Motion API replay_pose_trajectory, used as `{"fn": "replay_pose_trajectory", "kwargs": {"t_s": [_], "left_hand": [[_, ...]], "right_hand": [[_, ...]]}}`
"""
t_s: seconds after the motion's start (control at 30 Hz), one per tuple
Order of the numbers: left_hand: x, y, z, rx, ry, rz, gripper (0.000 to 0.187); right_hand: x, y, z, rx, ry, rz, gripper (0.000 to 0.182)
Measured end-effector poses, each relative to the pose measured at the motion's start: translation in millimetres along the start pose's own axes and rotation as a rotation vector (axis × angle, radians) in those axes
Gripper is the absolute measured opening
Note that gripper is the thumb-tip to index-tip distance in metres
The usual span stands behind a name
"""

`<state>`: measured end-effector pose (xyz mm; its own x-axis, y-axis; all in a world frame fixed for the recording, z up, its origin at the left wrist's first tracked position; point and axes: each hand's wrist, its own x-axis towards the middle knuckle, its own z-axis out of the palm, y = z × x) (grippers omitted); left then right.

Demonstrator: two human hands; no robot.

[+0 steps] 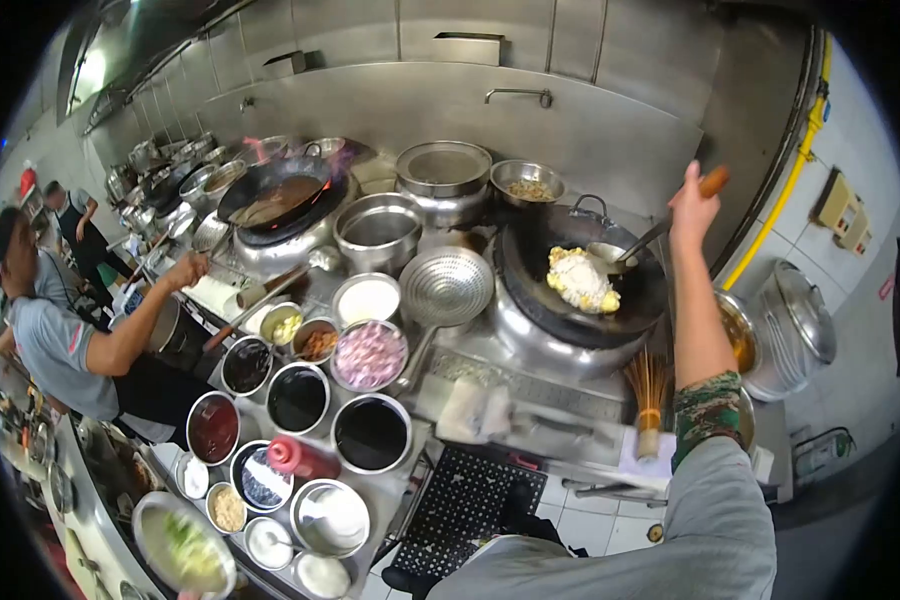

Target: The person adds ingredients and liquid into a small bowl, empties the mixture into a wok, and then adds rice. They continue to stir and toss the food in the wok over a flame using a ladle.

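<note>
My right hand [692, 212] is closed around the wooden handle of a ladle [610, 256], arm stretched out over a dark wok [540, 290] on the stove. The ladle's bowl touches a mound of white rice with yellow egg [583, 281] in the wok. At the lower left, a metal bowl [150, 525] with chopped pale green vegetables [192, 545] is tilted and slightly blurred. A sliver of my left hand [188, 595] shows at its lower rim, at the frame's bottom edge, apparently gripping it. The rest of that hand and its arm are out of view.
Left of the wok are a perforated strainer [448, 287], a pot [378, 235] and several containers of sauces and chopped ingredients, including pink meat [370, 356]. A bamboo brush [649, 410] stands at the stove's front. A co-worker [65, 330] handles another wok [275, 192].
</note>
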<state>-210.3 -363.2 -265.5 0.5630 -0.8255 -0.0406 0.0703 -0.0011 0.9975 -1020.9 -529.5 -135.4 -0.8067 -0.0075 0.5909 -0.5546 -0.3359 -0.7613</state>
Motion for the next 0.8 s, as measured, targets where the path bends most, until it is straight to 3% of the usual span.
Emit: {"fn": "replay_pose_trajectory", "kwargs": {"t_s": [0.03,0.1,0.13,0.17,0.2,0.27,0.33,0.43,0.53,0.57,0.63,0.67,0.73,0.8], "left_hand": [[-20.7,4.5,76.2,-0.173,-0.130,-0.055,0.028],[-48.8,6.8,201.3,-0.046,-0.096,-0.213,0.017],[-33.1,-28.8,233.3,-0.284,-0.328,-0.289,0.016],[-46.5,-30.0,299.9,-0.204,-0.303,-0.322,0.010],[-53.9,-32.0,356.7,-0.191,-0.335,-0.418,0.010],[-45.9,-74.1,438.7,-0.167,-0.548,-0.416,0.011],[-38.0,-112.5,511.0,-0.201,-0.562,-0.511,0.009],[-4.2,-191.7,585.3,-0.095,-0.573,-0.482,0.009],[-0.2,-199.8,617.6,-0.147,-0.498,-0.572,0.011],[-6.8,-192.3,616.9,-0.087,-0.495,-0.508,0.015],[-16.1,-209.6,615.1,0.316,-0.586,0.118,0.031],[-89.5,-123.7,602.8,0.239,-0.687,0.158,0.044],[-155.6,-109.8,603.1,0.278,-0.884,0.852,0.033],[-196.9,-84.3,596.6,0.436,-1.241,1.079,0.023]], "right_hand": [[20.2,-7.9,5.7,0.011,0.004,0.018,0.042],[41.6,-5.3,3.6,0.210,-0.205,0.125,0.040],[36.5,11.8,4.2,0.074,-0.225,0.174,0.039],[35.4,31.7,15.3,0.125,-0.213,0.215,0.030],[38.6,35.3,25.3,0.151,-0.232,0.217,0.036],[62.6,41.9,36.8,0.223,-0.339,0.304,0.031],[69.8,23.2,26.2,0.181,-0.342,0.299,0.030],[46.9,23.0,24.0,0.167,-0.375,0.362,0.028],[69.2,17.4,21.3,0.250,-0.384,0.383,0.025],[76.1,12.3,22.7,0.293,-0.396,0.385,0.024],[60.3,24.6,18.0,0.232,-0.333,0.386,0.023],[52.4,33.7,15.0,0.188,-0.258,0.386,0.023],[58.0,52.1,21.2,0.277,-0.263,0.381,0.028],[71.8,56.6,29.3,0.161,-0.201,0.446,0.030]]}}
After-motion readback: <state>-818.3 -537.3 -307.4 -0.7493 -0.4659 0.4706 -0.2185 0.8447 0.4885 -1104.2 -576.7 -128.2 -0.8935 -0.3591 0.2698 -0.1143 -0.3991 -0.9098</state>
